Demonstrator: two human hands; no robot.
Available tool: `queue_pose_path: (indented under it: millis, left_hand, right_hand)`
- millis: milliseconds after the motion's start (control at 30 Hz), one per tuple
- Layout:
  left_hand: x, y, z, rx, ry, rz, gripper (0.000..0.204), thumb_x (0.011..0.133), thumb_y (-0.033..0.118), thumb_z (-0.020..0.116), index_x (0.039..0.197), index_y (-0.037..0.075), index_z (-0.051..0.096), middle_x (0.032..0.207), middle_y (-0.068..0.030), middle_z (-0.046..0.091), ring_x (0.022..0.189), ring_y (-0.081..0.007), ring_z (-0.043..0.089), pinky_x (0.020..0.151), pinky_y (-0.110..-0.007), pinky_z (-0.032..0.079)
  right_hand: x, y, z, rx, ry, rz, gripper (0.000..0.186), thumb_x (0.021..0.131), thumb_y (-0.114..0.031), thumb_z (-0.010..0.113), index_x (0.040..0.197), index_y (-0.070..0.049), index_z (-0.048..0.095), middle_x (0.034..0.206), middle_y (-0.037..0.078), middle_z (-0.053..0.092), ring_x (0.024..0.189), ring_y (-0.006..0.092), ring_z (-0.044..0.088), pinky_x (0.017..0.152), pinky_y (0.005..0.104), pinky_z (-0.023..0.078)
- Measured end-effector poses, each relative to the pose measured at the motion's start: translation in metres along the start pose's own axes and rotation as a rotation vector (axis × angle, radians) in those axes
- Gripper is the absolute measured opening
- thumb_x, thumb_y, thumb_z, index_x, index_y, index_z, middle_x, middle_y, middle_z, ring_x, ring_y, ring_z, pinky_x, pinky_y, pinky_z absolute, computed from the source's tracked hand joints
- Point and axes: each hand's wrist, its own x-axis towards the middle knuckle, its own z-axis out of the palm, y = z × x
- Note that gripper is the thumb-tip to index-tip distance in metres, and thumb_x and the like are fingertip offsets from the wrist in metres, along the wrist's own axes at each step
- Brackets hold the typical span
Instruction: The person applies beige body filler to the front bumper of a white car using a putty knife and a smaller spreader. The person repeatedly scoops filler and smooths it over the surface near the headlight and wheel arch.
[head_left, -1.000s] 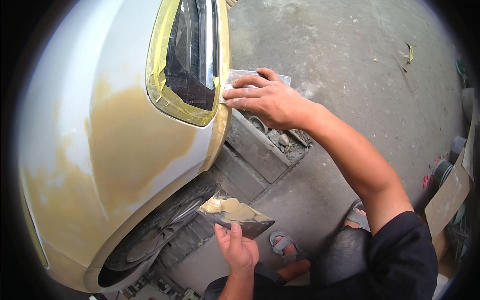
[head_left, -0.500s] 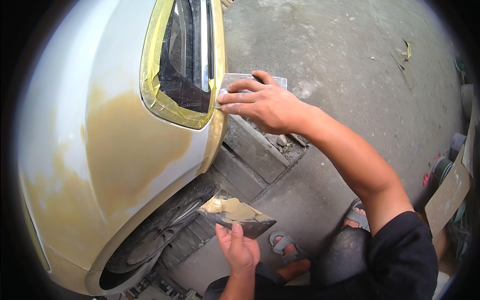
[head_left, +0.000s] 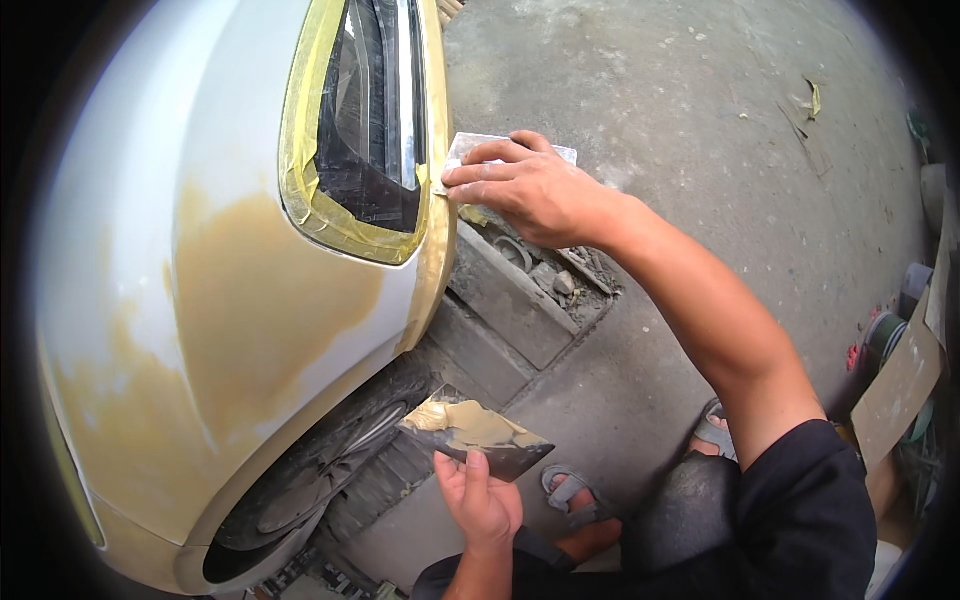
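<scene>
My right hand [head_left: 530, 190] grips a thin flat pale grey spreader [head_left: 556, 158] against the rounded yellowish edge [head_left: 434, 240] of a white car body, just beside a window [head_left: 370, 120] framed with yellow masking tape. Below, my left hand [head_left: 480, 500] holds up a dark flat board [head_left: 510, 453] with tan paste [head_left: 465, 420] spread on it. The car's panel [head_left: 260, 300] has broad tan patches over the white. A dark wheel [head_left: 310, 470] shows under the arch.
Grey concrete floor [head_left: 680, 120] lies to the right. Below the car's edge are a channel with rubble [head_left: 560, 280] and grey slabs [head_left: 500, 310]. My sandalled feet [head_left: 565, 495] are below. Cardboard [head_left: 895, 385] and cylindrical containers [head_left: 885, 335] sit at the right edge.
Over the last second my right hand with the spreader shifts down and left, then back up along the car's edge. My left hand and board move slightly right.
</scene>
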Motion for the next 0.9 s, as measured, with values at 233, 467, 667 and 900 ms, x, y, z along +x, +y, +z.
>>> queue_pose_path:
  millis: [233, 467, 667, 900]
  left_hand:
    - [0.005, 0.002, 0.003, 0.007, 0.001, 0.008, 0.049, 0.105, 0.002, 0.050, 0.152, 0.001, 0.040, 0.148, -0.0141, 0.054, 0.134, -0.0255, 0.055, 0.118, -0.044, 0.042]
    - [0.005, 0.005, 0.004, 0.031, -0.020, 0.007, 0.048, 0.105, 0.001, 0.049, 0.152, 0.001, 0.040, 0.147, -0.0140, 0.055, 0.134, -0.0252, 0.055, 0.117, -0.044, 0.042]
    - [0.008, 0.005, 0.004, 0.034, -0.015, 0.024, 0.048, 0.105, 0.001, 0.049, 0.152, 0.001, 0.041, 0.147, -0.0137, 0.055, 0.133, -0.0250, 0.055, 0.117, -0.044, 0.042]
    - [0.013, 0.001, 0.009, 0.037, -0.037, 0.003, 0.048, 0.105, 0.002, 0.050, 0.152, 0.002, 0.041, 0.147, -0.0132, 0.055, 0.133, -0.0249, 0.056, 0.117, -0.043, 0.043]
  right_hand:
    - [-0.031, -0.017, 0.003, 0.021, -0.106, 0.049, 0.045, 0.098, -0.002, 0.055, 0.137, -0.019, 0.068, 0.152, -0.004, 0.060, 0.145, 0.0203, 0.049, 0.123, 0.0594, 0.029]
    - [0.017, 0.041, -0.002, -0.014, 0.137, 0.151, 0.039, 0.104, -0.009, 0.052, 0.140, -0.017, 0.065, 0.151, -0.001, 0.061, 0.145, 0.0238, 0.048, 0.118, 0.0523, 0.034]
    - [0.025, 0.017, -0.004, -0.022, 0.006, 0.165, 0.045, 0.099, -0.001, 0.050, 0.138, -0.016, 0.067, 0.151, 0.000, 0.062, 0.144, 0.0238, 0.049, 0.117, 0.0522, 0.035]
    - [0.013, 0.021, -0.011, -0.080, 0.100, 0.216, 0.046, 0.099, -0.001, 0.051, 0.139, -0.018, 0.067, 0.150, -0.002, 0.062, 0.144, 0.0218, 0.049, 0.115, 0.0507, 0.037]
